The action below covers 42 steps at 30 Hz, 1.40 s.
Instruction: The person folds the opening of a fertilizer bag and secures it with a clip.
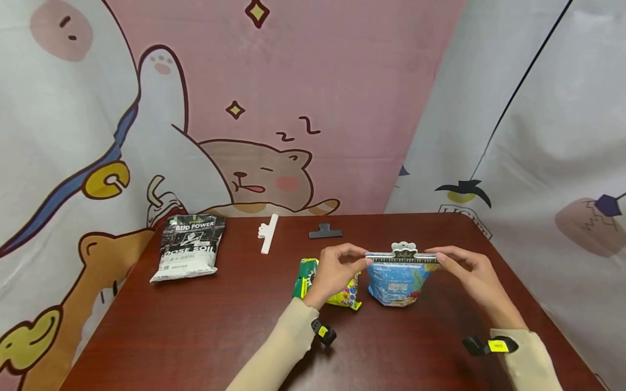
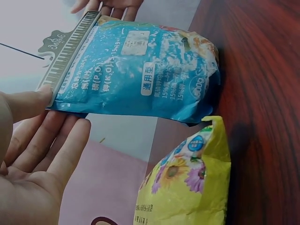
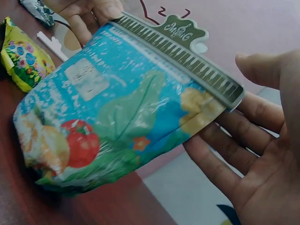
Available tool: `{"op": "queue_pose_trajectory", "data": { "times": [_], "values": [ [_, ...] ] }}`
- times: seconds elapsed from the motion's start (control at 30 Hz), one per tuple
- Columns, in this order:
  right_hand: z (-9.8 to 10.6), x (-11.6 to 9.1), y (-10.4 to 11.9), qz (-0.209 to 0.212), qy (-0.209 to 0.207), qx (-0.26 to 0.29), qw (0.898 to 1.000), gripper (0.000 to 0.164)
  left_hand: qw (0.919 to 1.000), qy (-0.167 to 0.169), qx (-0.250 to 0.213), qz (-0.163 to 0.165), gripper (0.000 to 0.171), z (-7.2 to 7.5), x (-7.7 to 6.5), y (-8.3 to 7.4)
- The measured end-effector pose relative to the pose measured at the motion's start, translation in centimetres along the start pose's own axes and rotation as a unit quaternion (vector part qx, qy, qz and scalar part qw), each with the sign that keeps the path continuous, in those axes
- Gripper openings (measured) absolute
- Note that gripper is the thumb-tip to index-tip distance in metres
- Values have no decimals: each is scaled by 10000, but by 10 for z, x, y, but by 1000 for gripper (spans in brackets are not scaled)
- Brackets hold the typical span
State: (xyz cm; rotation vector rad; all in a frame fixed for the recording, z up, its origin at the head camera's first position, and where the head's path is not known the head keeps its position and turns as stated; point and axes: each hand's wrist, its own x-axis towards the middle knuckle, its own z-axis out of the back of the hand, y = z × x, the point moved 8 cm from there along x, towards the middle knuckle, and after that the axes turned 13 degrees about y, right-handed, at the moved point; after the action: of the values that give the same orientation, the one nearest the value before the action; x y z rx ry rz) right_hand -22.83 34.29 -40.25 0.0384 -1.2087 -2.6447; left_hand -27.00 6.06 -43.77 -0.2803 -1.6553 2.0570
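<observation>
A blue fertilizer bag (image 1: 395, 283) with vegetable pictures stands upright, its top edge held in a long bag clip (image 1: 403, 256) patterned with piano keys. My left hand (image 1: 337, 271) pinches the clip's left end, thumb in front and fingers behind, as the left wrist view shows. At the other end is my right hand (image 1: 469, 274). Its straight fingers (image 3: 251, 126) lie behind the clip's corner and the bag's edge, while the thumb stands apart from the clip in the right wrist view. A yellow-green flowered packet (image 1: 349, 293) lies beside the bag, partly hidden by my left hand.
At the back left of the brown table (image 1: 235, 336) lies a black-and-white soil bag (image 1: 191, 247). A white clip (image 1: 267, 234) and a dark clip (image 1: 325, 231) rest near the far edge. A printed cloth (image 1: 342, 70) hangs behind the table.
</observation>
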Motion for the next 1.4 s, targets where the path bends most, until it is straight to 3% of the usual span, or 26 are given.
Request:
{"op": "queue_pose_trajectory", "data": {
  "times": [0.2, 0.43, 0.7, 1.0, 1.23, 1.4],
  "values": [
    [-7, -6, -11, 59, -264, 408, 9988, 30, 10000, -27, -7, 16, 15, 2, -1, 0],
    [-12, -9, -20, -98, -772, 74, 9969, 28, 9999, -73, -55, -40, 13, 0, 1, 2],
    [-11, -9, -19, 27, -1162, -14, 9932, 24, 9995, -82, -174, -268, 5, -5, 8, -3],
    [-5, 2, -28, -375, -604, 369, 9968, 40, 9969, 21, -780, 103, 5, -14, 16, 2],
    [-4, 12, -37, -584, 82, 1133, 9918, 50, 9956, 80, -790, 499, 5, -17, 23, 6],
    [-2, 20, -47, -754, 398, 1225, 9888, 54, 9933, 98, -861, 769, 6, -19, 29, 10]
  ]
}}
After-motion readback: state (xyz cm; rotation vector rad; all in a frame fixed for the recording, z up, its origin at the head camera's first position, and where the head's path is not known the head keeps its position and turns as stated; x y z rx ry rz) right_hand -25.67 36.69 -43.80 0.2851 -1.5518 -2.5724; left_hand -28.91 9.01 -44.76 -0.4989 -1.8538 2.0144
